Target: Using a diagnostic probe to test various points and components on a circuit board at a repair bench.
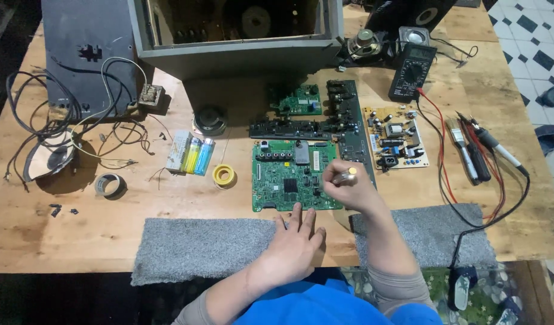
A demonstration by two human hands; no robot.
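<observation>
Looking like an electronics repair workshop, maybe a home one. Sitting on a wooden bench [108, 232]: bare circuit boards, the big green board [289, 177] lying beside a power board [396, 137] and long black strips [348, 120]. Multimeter [412, 71] resting at the back, its red and black leads [469, 180] trailing past a brush [460, 144]. Solder reel [223, 175], tape roll [110, 184], lighters [199, 155] lying about. Opened grey cabinet [241, 51] showing its innards; loose speakers [364, 43] and tangled wires [42, 114] spreading around. Grey mats [193, 250] lining the near edge. Tiled floor [529, 36] showing at right.
</observation>
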